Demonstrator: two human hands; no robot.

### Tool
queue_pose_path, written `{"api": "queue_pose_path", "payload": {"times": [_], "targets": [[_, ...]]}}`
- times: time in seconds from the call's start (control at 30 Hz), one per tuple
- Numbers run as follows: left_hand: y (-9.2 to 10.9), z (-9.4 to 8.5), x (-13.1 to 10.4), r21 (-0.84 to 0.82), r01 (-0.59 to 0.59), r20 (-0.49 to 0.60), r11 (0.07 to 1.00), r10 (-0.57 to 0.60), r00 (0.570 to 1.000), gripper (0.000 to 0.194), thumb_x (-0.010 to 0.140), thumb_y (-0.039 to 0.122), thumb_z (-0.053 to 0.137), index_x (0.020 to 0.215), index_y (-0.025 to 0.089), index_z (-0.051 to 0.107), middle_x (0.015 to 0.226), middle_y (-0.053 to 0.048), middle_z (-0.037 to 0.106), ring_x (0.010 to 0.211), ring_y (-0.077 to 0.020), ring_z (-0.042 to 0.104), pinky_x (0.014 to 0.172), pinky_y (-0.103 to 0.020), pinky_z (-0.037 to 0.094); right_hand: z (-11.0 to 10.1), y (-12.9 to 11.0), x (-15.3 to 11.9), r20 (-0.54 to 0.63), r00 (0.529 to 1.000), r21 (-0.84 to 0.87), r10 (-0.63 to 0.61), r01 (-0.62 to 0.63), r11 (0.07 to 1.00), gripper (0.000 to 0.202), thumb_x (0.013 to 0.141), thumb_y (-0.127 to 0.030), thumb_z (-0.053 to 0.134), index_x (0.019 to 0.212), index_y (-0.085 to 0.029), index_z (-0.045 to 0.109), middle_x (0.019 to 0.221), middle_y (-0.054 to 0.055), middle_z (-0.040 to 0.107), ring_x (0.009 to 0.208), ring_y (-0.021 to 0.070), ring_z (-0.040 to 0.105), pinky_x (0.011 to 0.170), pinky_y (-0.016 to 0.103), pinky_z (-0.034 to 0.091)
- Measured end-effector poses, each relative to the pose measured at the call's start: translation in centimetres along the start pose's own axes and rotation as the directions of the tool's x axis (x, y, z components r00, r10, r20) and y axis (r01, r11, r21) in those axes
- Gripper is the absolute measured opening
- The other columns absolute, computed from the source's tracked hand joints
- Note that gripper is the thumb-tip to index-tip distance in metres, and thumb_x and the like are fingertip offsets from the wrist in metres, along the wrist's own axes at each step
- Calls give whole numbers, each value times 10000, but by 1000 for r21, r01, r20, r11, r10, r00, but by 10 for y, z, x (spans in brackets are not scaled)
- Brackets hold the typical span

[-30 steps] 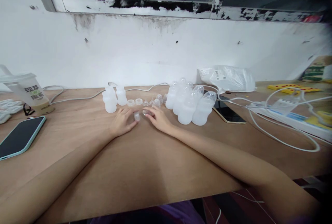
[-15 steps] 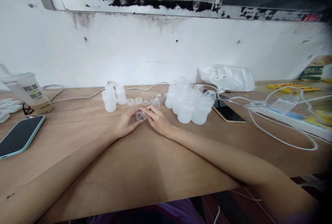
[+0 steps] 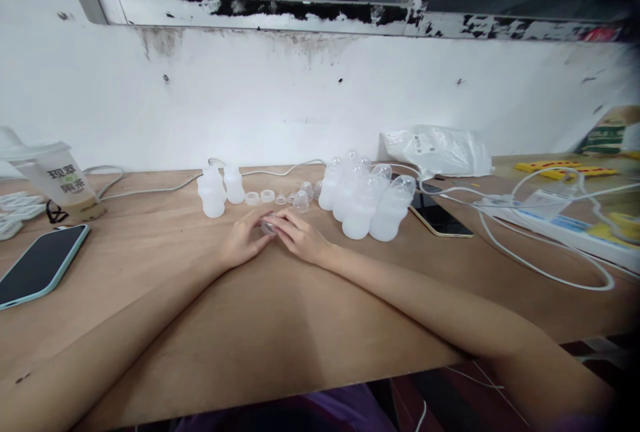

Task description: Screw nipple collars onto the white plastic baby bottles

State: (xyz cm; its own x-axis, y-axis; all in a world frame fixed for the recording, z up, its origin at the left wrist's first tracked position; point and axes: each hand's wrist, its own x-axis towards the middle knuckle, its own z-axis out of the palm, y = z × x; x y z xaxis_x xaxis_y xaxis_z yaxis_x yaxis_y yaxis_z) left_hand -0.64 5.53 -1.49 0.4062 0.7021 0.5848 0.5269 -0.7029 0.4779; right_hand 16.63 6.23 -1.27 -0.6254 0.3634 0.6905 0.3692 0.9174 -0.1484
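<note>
A small clear ring-like piece (image 3: 268, 226) is between my hands, partly covered by fingers. My left hand (image 3: 245, 240) grips it from the left, thumb below and fingers above. From the right, my right hand (image 3: 300, 235) closes its fingers over the same piece. Just behind lie two translucent rings (image 3: 267, 197), small clear nipples (image 3: 281, 199) and clear domed caps (image 3: 301, 202). Two white bottles without caps (image 3: 213, 195) stand behind and left of my hands. Several capped bottles (image 3: 356, 209) stand grouped to the right.
A phone (image 3: 43, 262) and a drink cup (image 3: 60, 179) are at the left. Behind the capped bottles lie a plastic bag (image 3: 440, 151) and another phone (image 3: 440, 215). White cables and a power strip (image 3: 565, 219) spread across the right side.
My right fingers have shifted left over the clear piece, which now shows less between my hands.
</note>
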Motion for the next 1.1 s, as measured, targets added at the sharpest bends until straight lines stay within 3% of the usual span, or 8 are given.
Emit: {"api": "queue_pose_path", "payload": {"times": [0.23, 0.43, 0.67, 0.77, 0.9, 1.0, 1.1], "targets": [[-1, 0, 0, -38, 23, 8, 999, -23, 1000, 492, 730, 317, 538, 1175, 166, 392, 1121, -99, 521, 988, -193, 531, 856, -369, 449, 0, 1, 0, -76, 994, 8, 74, -73, 997, 211, 856, -170, 321, 949, -150, 510, 909, 73, 518, 871, 134, 501, 808, 274, 421], [-3, 1, -2, -4, 16, 12, 1000, -16, 1000, 494, 731, 306, 533, 1179, 164, 380, 1153, -106, 497, 998, -193, 524, 843, -360, 457, 0, 2, 2, 30, 998, 42, 59, -60, 997, 185, 840, -190, 359, 928, -160, 519, 924, 70, 523, 869, 143, 501, 793, 294, 426], [2, -2, 1, 51, -49, 21, 997, 48, 999, 406, 762, 289, 506, 1151, 201, 431, 1147, -68, 518, 1051, -189, 480, 904, -367, 394, 1, 5, 2, 22, 988, 34, 156, -157, 987, 146, 819, -217, 394, 827, -159, 528, 1035, 91, 436, 982, 166, 428, 852, 332, 385], [3, -3, 0, 87, -94, 23, 992, 92, 995, 389, 774, 287, 496, 1149, 208, 430, 1156, -62, 514, 1057, -183, 474, 906, -362, 389, 3, 9, 2, 36, 969, 85, 245, -247, 965, 131, 795, -243, 445, 894, -160, 469, 997, 85, 451, 918, 160, 453, 806, 331, 403], [2, -2, -1, 172, -189, 50, 967, 183, 982, 321, 800, 265, 462, 1116, 210, 457, 1143, -56, 524, 1063, -171, 464, 909, -344, 380, 4, 13, 3, 118, 932, 230, 342, -361, 904, 325, 765, -262, 500, 1049, -166, 374, 928, 58, 515, 751, 131, 498, 697, 299, 432], [5, -2, -2, 206, -242, 76, 948, 232, 970, 315, 811, 236, 439, 1125, 216, 441, 1147, -51, 513, 1080, -162, 444, 925, -339, 362, 2, 14, 5, 151, 921, 265, 359, -387, 883, 329, 762, -252, 509, 1066, -171, 413, 864, 32, 558, 694, 116, 503, 661, 269, 424], [8, -1, -2, 221, -182, 67, 958, 172, 983, 414, 776, 242, 475, 1177, 205, 379, 1178, -74, 463, 1095, -184, 423, 921, -352, 365, 0, 13, 6, 120, 917, 237, 381, -399, 886, 227, 752, -224, 518, 968, -155, 507, 780, 17, 569, 648, 106, 493, 614, 240, 409]]}}
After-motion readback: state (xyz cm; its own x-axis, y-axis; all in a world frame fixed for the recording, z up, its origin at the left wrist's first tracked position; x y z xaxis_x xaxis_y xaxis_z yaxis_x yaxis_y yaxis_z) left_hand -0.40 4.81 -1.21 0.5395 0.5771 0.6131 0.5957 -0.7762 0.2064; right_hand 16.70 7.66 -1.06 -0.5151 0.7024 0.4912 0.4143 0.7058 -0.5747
